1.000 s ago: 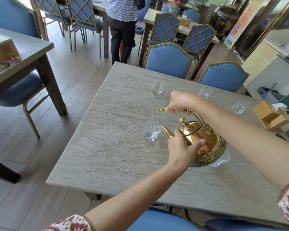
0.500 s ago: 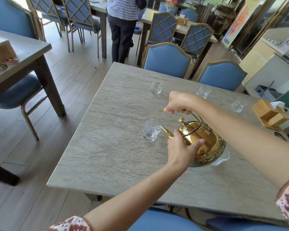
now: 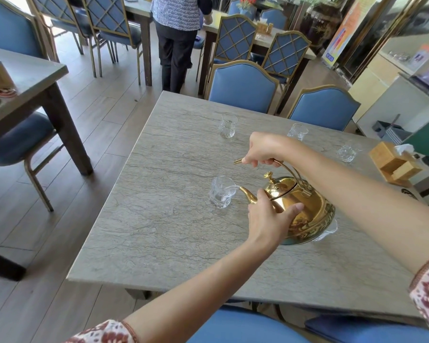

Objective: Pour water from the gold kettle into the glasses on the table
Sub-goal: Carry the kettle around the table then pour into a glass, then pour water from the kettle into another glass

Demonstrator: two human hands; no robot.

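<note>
The gold kettle [image 3: 305, 214] is tilted to the left above the grey marble table [image 3: 159, 231]. My right hand [image 3: 265, 151] grips its curved handle from above. My left hand [image 3: 268, 219] cups the kettle's body just behind the spout. Water runs from the spout into a small clear glass [image 3: 221, 195] in the middle of the table. Three more glasses stand along the far side: one [image 3: 227, 125] at the left, one [image 3: 297, 131] partly behind my right hand, one [image 3: 347, 152] at the right. Another glass [image 3: 328, 231] shows partly behind the kettle's base.
A wooden tissue box [image 3: 394, 164] stands at the table's right edge. Blue chairs [image 3: 243, 87] line the far side, and blue seats [image 3: 245, 328] are below me. A person [image 3: 177, 33] stands beyond the table. Another table [image 3: 22, 80] is at the left.
The kettle stays tilted over the middle glass and water keeps running into it. Both hands hold their places; only the view has shifted slightly.
</note>
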